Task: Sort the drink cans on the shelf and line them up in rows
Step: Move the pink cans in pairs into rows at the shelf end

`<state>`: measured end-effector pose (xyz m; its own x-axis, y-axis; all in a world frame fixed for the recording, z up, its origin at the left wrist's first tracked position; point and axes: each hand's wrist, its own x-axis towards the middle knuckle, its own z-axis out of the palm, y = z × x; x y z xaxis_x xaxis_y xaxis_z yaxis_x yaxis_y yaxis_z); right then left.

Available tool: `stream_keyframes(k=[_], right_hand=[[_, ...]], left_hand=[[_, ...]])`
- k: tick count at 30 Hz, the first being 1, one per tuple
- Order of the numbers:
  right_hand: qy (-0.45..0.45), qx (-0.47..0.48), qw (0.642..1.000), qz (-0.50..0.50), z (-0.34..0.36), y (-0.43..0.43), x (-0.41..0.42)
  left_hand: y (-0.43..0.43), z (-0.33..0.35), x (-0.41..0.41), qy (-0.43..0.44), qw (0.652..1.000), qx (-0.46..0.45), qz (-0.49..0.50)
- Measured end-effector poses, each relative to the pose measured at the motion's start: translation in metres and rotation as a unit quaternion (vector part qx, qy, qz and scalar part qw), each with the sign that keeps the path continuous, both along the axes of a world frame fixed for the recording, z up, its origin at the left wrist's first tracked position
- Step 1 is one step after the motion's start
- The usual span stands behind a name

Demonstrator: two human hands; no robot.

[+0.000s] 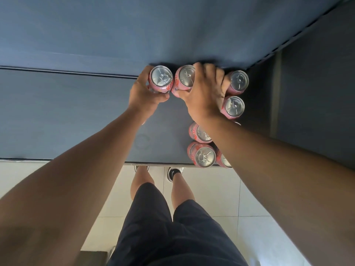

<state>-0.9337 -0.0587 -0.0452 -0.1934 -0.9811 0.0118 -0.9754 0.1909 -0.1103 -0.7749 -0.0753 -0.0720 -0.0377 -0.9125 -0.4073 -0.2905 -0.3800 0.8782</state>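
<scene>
Together, left hand [143,93] gripping can [161,78], right hand [203,93] likewise

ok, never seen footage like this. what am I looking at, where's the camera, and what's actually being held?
There is no robot here. A person works with bare hands, and the single picture comes from a wide-angle camera worn on their head, looking down. That is why both forearms, the dark shorts and the tiled floor show below. The blue-grey surface is the shelf. Near its back, the left hand grips the first pink can, and the right hand grips the second pink can beside it. More pink cans stand upright on the right: the corner can, the next can, and others partly hidden by the right forearm.
</scene>
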Motion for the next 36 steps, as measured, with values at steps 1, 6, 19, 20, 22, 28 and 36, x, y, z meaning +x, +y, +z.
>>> stream_keyframes(k=[1, 6, 19, 20, 22, 28, 36], right_hand=[[0.006, 0.003, 1.0, -0.002, -0.003, -0.001, 0.0], [0.021, 0.02, 0.999, -0.014, -0.006, -0.002, 0.007], [-0.012, 0.038, 0.999, 0.033, 0.031, 0.028, 0.007], [-0.016, 0.053, 0.998, 0.04, 0.036, 0.033, 0.008], [-0.02, 0.089, 0.995, 0.051, 0.047, 0.042, 0.008], [-0.004, 0.116, 0.991, 0.069, 0.087, 0.068, 0.006], [0.006, 0.151, 0.983, 0.109, 0.129, 0.088, 0.008]], left_hand=[[-0.001, -0.002, 0.0, 0.0, 1.0, -0.006, -0.004], [0.001, -0.008, -0.002, 0.03, 0.999, -0.023, 0.033], [0.015, 0.021, 0.003, -0.127, 0.991, 0.022, 0.026], [0.018, 0.028, 0.004, -0.152, 0.988, 0.023, 0.017], [0.029, 0.047, 0.007, -0.191, 0.981, 0.011, -0.015], [0.07, 0.092, 0.013, -0.36, 0.913, -0.073, -0.179], [0.112, 0.147, 0.011, -0.5, 0.837, -0.059, -0.212]])
